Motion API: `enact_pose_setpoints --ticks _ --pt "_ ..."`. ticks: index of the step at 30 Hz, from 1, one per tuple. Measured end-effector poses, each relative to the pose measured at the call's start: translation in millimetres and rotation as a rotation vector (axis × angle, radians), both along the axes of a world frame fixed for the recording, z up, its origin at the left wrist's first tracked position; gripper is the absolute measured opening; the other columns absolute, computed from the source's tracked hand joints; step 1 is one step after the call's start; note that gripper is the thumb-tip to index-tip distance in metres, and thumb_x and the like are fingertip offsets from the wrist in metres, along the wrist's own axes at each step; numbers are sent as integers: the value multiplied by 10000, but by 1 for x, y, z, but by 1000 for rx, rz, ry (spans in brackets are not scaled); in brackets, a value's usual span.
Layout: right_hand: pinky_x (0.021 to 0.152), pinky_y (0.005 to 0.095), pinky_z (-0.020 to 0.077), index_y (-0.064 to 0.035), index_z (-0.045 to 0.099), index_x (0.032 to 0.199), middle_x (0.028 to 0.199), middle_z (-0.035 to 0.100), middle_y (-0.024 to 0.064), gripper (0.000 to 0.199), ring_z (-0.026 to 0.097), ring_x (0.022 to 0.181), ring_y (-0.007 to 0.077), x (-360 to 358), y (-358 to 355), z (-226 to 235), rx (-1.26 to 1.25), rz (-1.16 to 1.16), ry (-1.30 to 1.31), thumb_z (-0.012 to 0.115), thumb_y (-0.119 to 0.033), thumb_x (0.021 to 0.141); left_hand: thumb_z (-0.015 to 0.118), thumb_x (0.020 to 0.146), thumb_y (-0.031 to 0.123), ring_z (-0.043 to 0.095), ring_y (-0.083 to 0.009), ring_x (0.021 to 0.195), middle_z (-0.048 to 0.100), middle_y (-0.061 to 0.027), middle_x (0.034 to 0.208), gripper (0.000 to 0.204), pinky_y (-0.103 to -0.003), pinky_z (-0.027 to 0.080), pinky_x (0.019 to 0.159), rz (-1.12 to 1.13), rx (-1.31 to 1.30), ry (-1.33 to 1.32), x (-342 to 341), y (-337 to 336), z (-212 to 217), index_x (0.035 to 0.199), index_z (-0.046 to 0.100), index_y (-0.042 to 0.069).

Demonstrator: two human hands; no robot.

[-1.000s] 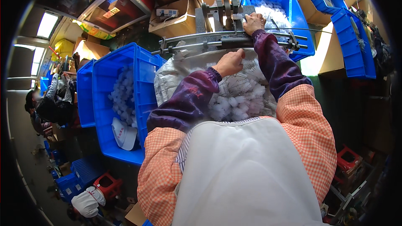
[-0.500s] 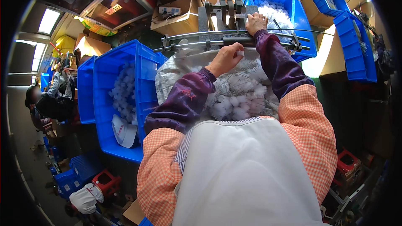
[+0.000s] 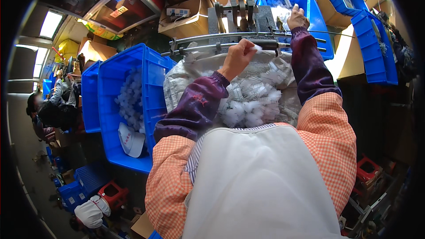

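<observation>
Head view: big blue crate (image 3: 133, 84) on the person's left, holds a loose heap of white bristle brushes (image 3: 130, 99) plus a white cap (image 3: 130, 139) lying at its near end. Directly in front, an open white sack (image 3: 177, 84) full of white wire-stem brushes (image 3: 252, 102), bristle heads and twisted wire stems tangled together. Behind the sack, a grey machine (image 3: 241, 15) with metal rods (image 3: 221, 44) running across the front edge. Further back on the right, a second blue crate (image 3: 310, 13) with more white brushes inside. Empty blue crates stacked at far right (image 3: 372, 40); cardboard boxes (image 3: 186, 17) behind the machine. Both arms extended forward, purple sleeves over orange check. Left hand (image 3: 237, 57) is curled into a closed fist at the rod line, just above the sack's far rim; a bit of white shows at the knuckles, looks like a brush gripped there, can't confirm. Right hand (image 3: 297, 17) reaches further out, over the near wall of the rear crate, fingers bent down; can't tell whether it holds anything. Sack brushes sit just below and nearer than the left fist, well short of the right hand. Another person seated at far left (image 3: 44, 106).
</observation>
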State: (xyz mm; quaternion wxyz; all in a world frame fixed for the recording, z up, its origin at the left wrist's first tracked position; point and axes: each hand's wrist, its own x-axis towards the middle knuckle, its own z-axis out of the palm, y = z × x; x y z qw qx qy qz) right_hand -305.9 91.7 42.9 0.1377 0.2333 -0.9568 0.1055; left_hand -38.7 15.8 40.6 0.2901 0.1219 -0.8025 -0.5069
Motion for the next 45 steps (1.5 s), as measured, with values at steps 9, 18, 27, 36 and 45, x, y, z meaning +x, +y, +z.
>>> enact_pose_setpoints --ticks 9,18,27,36,45 --pt "734 301 446 -50 545 1125 926 613 119 293 573 805 164 76 12 -11 -310 1130 -901 502 -111 841 643 777 153 645 -213 710 650 -132 774 237 -287 498 625 60 -134 -196 -7 -5 10 938 572 -6" --pt "794 394 428 -142 593 952 941 584 48 188 547 944 268 38 -52 -50 -55 499 -13 516 -266 833 621 728 390 600 -304 910 623 -176 957 423 -384 480 782 -221 -554 -1083 30 -24 -37 918 636 13" --pt "863 412 344 -166 591 972 1008 582 3 216 501 1021 236 36 -57 -49 0 531 -103 485 -303 842 547 761 344 581 -324 942 611 -196 981 400 -378 461 820 -494 -530 -1113 27 -35 -78 919 636 -11" --pt "926 461 268 -224 594 1051 1085 584 5 268 476 1078 222 32 -60 -46 131 340 -177 505 -324 818 537 721 242 594 -313 866 631 -160 890 283 -383 463 773 -522 -427 -963 28 -37 -73 891 653 48" --pt "946 448 218 -119 622 1012 1113 498 83 350 366 1124 270 49 -41 -41 103 313 -101 522 -352 770 528 813 219 578 -300 810 612 -128 826 203 -375 454 726 -415 -518 -387 20 -23 -64 942 666 143"
